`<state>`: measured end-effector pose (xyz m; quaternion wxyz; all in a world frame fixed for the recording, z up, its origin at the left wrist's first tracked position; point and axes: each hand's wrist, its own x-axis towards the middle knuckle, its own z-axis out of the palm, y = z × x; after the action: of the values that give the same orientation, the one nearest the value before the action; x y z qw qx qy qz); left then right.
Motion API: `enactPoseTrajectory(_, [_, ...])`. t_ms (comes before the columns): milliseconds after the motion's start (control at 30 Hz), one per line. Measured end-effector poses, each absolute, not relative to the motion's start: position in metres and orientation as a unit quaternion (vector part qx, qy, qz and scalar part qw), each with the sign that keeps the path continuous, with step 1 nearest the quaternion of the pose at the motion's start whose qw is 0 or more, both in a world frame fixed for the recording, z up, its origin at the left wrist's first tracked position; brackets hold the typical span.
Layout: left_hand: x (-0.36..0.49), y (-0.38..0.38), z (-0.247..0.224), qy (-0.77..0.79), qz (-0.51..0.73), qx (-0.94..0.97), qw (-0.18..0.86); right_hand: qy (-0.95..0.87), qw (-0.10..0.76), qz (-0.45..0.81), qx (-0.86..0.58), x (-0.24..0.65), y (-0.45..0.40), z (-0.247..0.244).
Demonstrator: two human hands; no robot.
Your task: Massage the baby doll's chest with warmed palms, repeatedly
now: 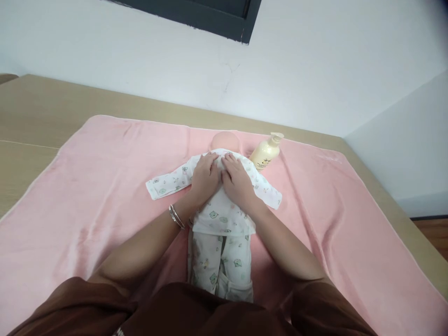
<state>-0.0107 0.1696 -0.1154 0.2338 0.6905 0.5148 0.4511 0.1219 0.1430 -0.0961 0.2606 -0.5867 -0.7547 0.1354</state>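
A baby doll (226,140) lies stretched out with its head at the far end; only the smooth top of the head shows. It wears a white long-sleeved top (224,221) with small green prints, sleeves spread to both sides, and matching trousers (238,261). My left hand (206,175) rests on the left upper part of the top, fingers extended. Beside it, my right hand (238,179) lies on the right upper part, its fingers also extended. Neither hand grips anything that I can see. A cream pump bottle (265,153) leans beyond the right sleeve.
Under the doll a pink blanket (115,186) covers most of the wooden table (63,102), with creases on the right. A white wall (157,70) rises behind the far edge, with a dark frame (210,14) on it.
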Motion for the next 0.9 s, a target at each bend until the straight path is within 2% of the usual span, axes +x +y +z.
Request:
enactPoseTrajectory(100, [-0.009,0.169,-0.116,0.521,0.436,0.699,0.223,-0.726,0.242,0.130,-0.630,0.135,0.149,-0.096])
enactPoseTrajectory(233, [-0.009,0.169,-0.116,0.551,0.425,0.683,0.222,-0.700,0.200,0.056,-0.683,0.123,0.132,-0.095])
enactPoseTrajectory(400, [-0.009,0.170,-0.117,0.557,0.430,0.672,0.232,-0.797,0.157,0.050,-0.581,0.104,0.114,-0.089])
enactPoseTrajectory(567, [-0.009,0.171,-0.119,0.548,0.427,0.684,0.223,-0.744,0.174,0.114,-0.635,0.132,0.144,-0.089])
enactPoseTrajectory(700, [-0.010,0.171,-0.119,0.541,0.430,0.691,0.213,-0.705,0.194,0.082,-0.677,0.129,0.140,-0.093])
enactPoseTrajectory(900, [-0.011,0.171,-0.117,0.537,0.437,0.689,0.213,-0.791,0.186,0.062,-0.580,0.103,0.118,-0.092])
